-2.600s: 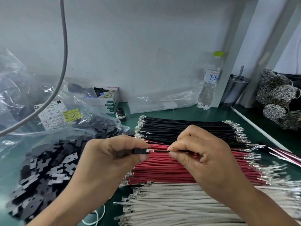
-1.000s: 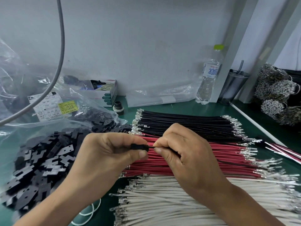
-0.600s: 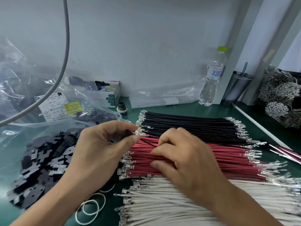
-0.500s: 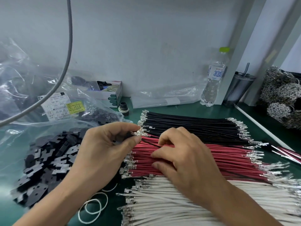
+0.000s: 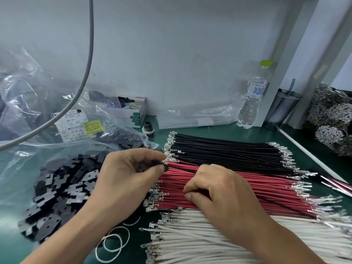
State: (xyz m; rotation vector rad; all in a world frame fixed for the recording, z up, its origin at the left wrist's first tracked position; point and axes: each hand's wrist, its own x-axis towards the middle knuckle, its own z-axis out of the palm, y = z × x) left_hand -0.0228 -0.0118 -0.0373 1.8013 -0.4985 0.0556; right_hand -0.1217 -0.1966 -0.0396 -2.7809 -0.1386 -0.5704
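- The black housing [image 5: 165, 167] is pinched between the thumb and forefinger tips of the left hand [image 5: 129, 174], just beside the crimped ends of the wire rows; the other fingers are curled underneath.
- A black wire [image 5: 182, 169] is seen running out of the housing across the red wires [image 5: 266, 189] and under the right hand [image 5: 224, 193].
- The right hand is laid on the red row, thumb and forefinger curled together on a red wire [image 5: 177, 191] near its left end. Whether it has been lifted clear cannot be told.
- The wire is judged light and limp, with smooth insulation that may slip. It would best be taken just behind its metal terminal, where a short length stays stiff enough to be pushed.
- The terminal itself is thin metal and probably easily bent, so it should not be squeezed.
- The housing is judged small, hard and light. It is best held by its flat sides, with the opening left uncovered.
- Neighbouring terminals may be snagged when one wire is drawn out, so a straight pull along the row is advised.
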